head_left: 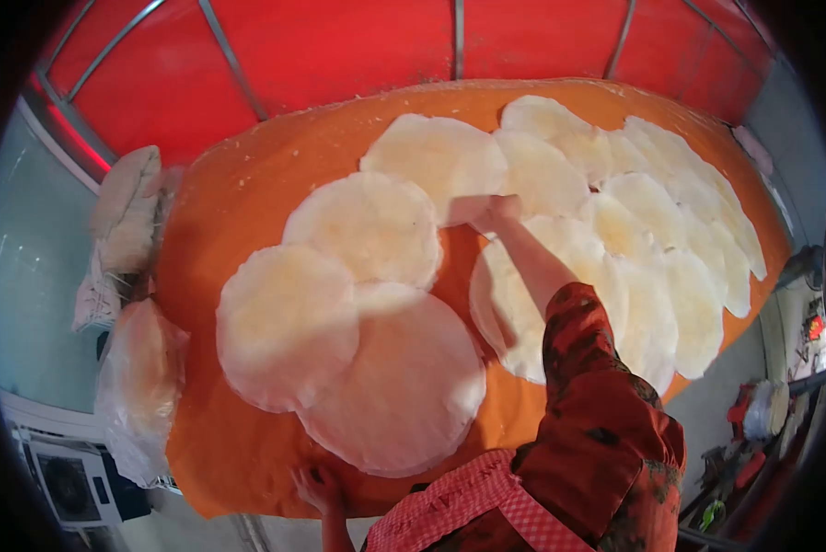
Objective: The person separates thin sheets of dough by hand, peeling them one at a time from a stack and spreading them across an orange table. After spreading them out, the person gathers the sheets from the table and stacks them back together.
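Observation:
Thin, round, pale flatbreads lie flat and partly overlapping on an orange sheet. Reaching far forward, my right hand has its fingers curled at the lower right edge of the upper flatbread; its fingertips are small and partly hidden. To the left of that arm are a middle flatbread, a left flatbread and a large near flatbread. Low in the view, my left hand rests by the near edge of the orange sheet with its fingers apart, holding nothing.
Several more overlapping flatbreads cover the right side. A clear plastic bag and a pale cloth bundle sit beyond the left edge. Red panels with metal bars stand behind the table. A white appliance is at lower left.

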`<move>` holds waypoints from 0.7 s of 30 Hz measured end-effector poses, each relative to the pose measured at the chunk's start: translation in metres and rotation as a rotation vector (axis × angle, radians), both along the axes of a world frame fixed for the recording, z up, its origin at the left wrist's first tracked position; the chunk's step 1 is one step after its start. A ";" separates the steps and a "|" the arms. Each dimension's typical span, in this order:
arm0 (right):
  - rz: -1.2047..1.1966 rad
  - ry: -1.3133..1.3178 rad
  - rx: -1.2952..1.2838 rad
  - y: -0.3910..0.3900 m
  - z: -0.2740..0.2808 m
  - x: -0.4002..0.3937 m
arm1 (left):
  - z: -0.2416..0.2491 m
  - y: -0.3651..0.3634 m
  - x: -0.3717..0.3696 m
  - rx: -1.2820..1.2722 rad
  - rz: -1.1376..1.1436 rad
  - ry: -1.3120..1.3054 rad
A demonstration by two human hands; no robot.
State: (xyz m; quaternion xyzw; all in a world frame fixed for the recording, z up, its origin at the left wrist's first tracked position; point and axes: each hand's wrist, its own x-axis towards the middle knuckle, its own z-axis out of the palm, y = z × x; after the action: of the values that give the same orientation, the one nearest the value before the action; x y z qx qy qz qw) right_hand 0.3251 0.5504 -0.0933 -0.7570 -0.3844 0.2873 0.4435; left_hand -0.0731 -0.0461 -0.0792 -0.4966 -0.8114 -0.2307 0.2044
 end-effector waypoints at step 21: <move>1.096 -0.772 0.731 -0.235 0.345 -0.140 | 0.063 0.035 0.059 0.400 -0.345 -1.623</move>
State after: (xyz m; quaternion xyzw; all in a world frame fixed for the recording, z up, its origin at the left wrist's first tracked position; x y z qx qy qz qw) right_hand 0.1849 0.3150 0.2513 -0.3096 -0.9035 0.0357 0.2942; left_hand -0.0143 -0.0106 -0.0163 -0.2486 -0.5635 -0.6820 -0.3943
